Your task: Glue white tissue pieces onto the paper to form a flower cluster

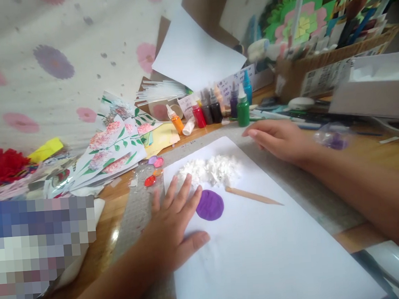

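purple disc (pixel 209 205), flat and roughly round, lies on a white sheet (pixel 241 260); take it as the middle of the clock. at nine o'clock the left hand (pixel 168 220) spreads over the sheet, its grip released and holding nothing, the index fingertip right by the disc's edge. at twelve, just beyond the disc, sits a heap of fluffy white shreds (pixel 211 170). a wooden stick (pixel 254 196), pointed at one end, lies at three o'clock. the right hand (pixel 276 139) is at two o'clock, near the sheet's edge, fingers bent; i cannot tell whether its grip has anything in it. a green bottle (pixel 243 111) stands upright at one o'clock, and an orange bottle (pixel 175 119) leans at eleven. at ten o'clock lie small colour blobs (pixel 150 181), with flower pictures (pixel 117 150) farther out. beneath the sheet, a grey mat (pixel 133 227) covers part of the wooden tabletop (pixel 119 209).
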Tool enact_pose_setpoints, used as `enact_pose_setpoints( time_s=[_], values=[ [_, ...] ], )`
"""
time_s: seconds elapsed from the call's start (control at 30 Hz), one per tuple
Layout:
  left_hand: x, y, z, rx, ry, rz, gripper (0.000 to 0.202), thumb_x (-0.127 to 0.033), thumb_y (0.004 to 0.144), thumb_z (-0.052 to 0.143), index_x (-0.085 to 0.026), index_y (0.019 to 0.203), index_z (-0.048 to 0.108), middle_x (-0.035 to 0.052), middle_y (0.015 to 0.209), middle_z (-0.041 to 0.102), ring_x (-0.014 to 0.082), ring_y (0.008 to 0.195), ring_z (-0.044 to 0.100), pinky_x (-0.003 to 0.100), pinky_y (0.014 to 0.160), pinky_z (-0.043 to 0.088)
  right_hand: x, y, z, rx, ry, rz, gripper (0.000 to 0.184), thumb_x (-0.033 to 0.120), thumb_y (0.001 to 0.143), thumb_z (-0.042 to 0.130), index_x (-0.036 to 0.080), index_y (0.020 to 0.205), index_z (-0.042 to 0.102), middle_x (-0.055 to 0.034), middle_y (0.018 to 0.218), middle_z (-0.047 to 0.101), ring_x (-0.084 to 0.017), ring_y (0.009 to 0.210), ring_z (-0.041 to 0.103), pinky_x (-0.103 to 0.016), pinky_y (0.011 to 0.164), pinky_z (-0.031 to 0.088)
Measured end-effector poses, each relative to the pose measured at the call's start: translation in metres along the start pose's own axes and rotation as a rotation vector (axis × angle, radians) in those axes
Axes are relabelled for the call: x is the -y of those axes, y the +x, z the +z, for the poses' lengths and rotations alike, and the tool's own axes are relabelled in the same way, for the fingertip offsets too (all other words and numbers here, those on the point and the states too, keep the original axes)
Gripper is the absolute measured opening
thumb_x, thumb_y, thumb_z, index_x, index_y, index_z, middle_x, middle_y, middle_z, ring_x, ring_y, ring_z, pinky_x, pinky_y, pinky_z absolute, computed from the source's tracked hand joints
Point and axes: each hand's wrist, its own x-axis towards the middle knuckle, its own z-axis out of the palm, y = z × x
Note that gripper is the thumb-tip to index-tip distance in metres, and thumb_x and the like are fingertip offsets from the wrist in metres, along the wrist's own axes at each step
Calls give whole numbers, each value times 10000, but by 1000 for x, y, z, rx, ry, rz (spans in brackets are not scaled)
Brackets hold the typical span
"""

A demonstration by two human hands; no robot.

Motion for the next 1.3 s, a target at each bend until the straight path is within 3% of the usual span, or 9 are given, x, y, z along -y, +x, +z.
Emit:
enact_pose_setpoints(
  time_s=[0.2, 0.3, 0.37, 0.53, 0.63, 0.77, 0.9, 1.17, 1.3],
  values=[
    [6, 2, -12, 94, -22, 10, 598, -564, 832, 298, -305, 1358, 181, 25, 1440, 115, 379, 1295, -20, 695, 914, 19, -1, 0, 3, 9, -31, -27, 271, 352, 813, 418, 180, 755, 620, 0, 569, 559, -121, 528, 509, -240, 518, 374],
    [7, 3, -13, 120, -58, 11, 586, -558, 839, 284, -306, 1357, 177, 32, 1441, 111, 378, 1296, -6, 700, 907, 31, -1, 0, 3, 7, -36, -33, 269, 352, 812, 422, 187, 766, 629, -3, 566, 562, -130, 538, 521, -249, 522, 380],
    [6, 2, -10, 94, -49, -3, 583, -555, 839, 291, -298, 1354, 198, 56, 1443, 105, 391, 1292, 1, 706, 897, 38, -1, -1, 3, 1, -26, -32, 263, 349, 813, 425, 193, 772, 632, -3, 558, 560, -135, 538, 527, -256, 522, 386],
    [5, -8, -5, -117, 75, -54, 661, -551, 811, 367, -208, 1360, 234, 143, 1436, 116, 412, 1284, 56, 679, 925, 60, -3, -2, 3, 4, -21, -53, 251, 345, 819, 428, 202, 788, 632, -1, 543, 555, -132, 525, 525, -260, 508, 392],
    [7, -16, -8, -195, 138, -66, 677, -529, 807, 389, -177, 1363, 230, 135, 1433, 154, 386, 1290, 84, 636, 966, 69, -3, -2, 3, 5, -21, -43, 249, 349, 819, 429, 206, 791, 631, -1, 541, 555, -134, 525, 526, -265, 512, 395],
    [8, -23, -8, -138, 127, -24, 542, -489, 817, 405, -269, 1309, 348, 68, 1439, 171, 380, 1290, 104, 613, 975, 110, -3, -1, 4, 24, -2, -19, 250, 356, 813, 436, 202, 786, 631, 0, 544, 561, -132, 510, 524, -267, 505, 393],
    [10, -24, 0, -115, 48, -6, 525, -483, 813, 416, -290, 1299, 363, 58, 1439, 173, 392, 1282, 115, 620, 958, 156, -2, -1, 3, 34, 11, -11, 246, 357, 813, 437, 207, 781, 629, 6, 513, 543, -128, 476, 508, -261, 471, 382],
    [7, -19, -5, -113, 56, -31, 411, -383, 837, 407, -322, 1242, 438, 21, 1420, 238, 385, 1286, 108, 659, 946, 90, -2, -1, 3, 51, 12, 14, 245, 357, 810, 438, 206, 779, 629, 4, 504, 535, -127, 468, 502, -262, 462, 373],
    [7, -21, -5, -146, 34, -10, 545, -454, 836, 383, -243, 1332, 304, 77, 1446, 124, 370, 1294, 100, 621, 977, 85, -3, -1, 4, 59, 27, 26, 258, 376, 809, 433, 206, 776, 625, 6, 510, 534, -129, 482, 504, -266, 485, 377]
  ],
)
